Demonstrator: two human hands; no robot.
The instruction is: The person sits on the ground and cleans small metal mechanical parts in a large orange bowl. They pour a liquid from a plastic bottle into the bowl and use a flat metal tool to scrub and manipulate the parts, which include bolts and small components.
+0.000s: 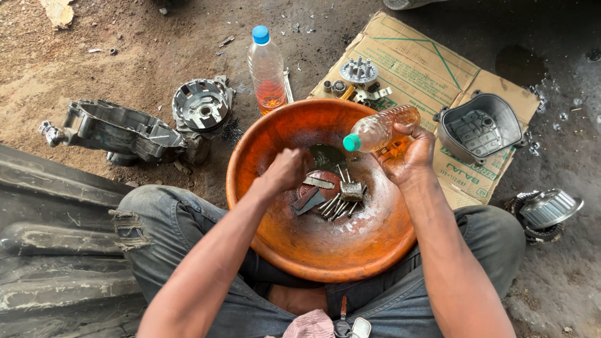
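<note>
Op: Jeans-clad knees (156, 231) sit closest to my view, and the orange basin (294, 250) rests between them on the ground.

Log: Hands?

Op: I note the left hand (285, 169) low inside the basin, fingers curled together into a loose fist just above the metal parts (332, 197); whether it grips anything, I cannot tell. Right hand (410, 153) is wrapped around a small plastic bottle (379, 130), tilted, green cap pointing over the basin's middle.

Log: Surroundings?

Op: Dark liquid (327, 156) pools at the basin's far side. Beyond the rim stands an upright bottle (267, 69) with a blue cap. Flattened cardboard (426, 69) lies to the right, carrying a grey engine cover (481, 128). Crankcase halves (131, 128) lie to the left.
</note>
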